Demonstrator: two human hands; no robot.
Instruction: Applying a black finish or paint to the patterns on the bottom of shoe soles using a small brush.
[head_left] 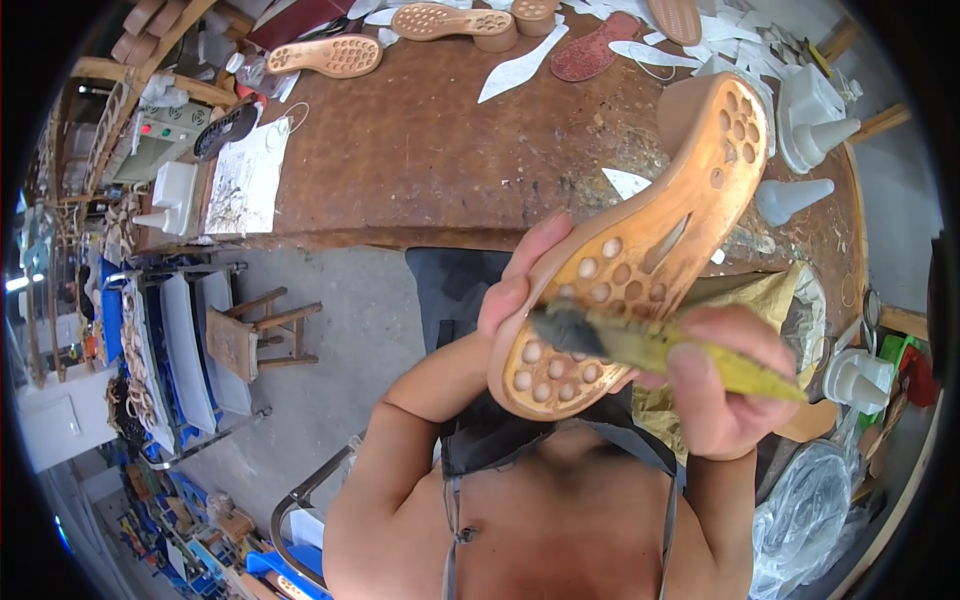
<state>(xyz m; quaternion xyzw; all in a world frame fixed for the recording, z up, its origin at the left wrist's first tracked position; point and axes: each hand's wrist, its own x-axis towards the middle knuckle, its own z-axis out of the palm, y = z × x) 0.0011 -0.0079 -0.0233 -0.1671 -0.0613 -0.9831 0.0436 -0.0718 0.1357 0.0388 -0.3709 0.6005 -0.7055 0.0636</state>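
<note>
A tan heeled shoe sole [640,255] is held up in front of me, its side with round hollows facing me. The heel end points up and to the right, away from me. My left hand [528,270] grips its left edge, with part of the fingers hidden behind it. In my right hand [722,385] is a yellow-handled brush [650,345], pinched between thumb and fingers. Its dark bristle end lies over the hollows in the wide front part of the sole. Motion blurs the brush and my right hand somewhat.
Across the brown worktable [400,170] lie more soles [325,57], white cut pieces [522,65] and a stained paper sheet [247,180]. White bottles with cone nozzles [815,120] stand at the right. A wooden stool [258,335] and a rack [185,350] are at the left.
</note>
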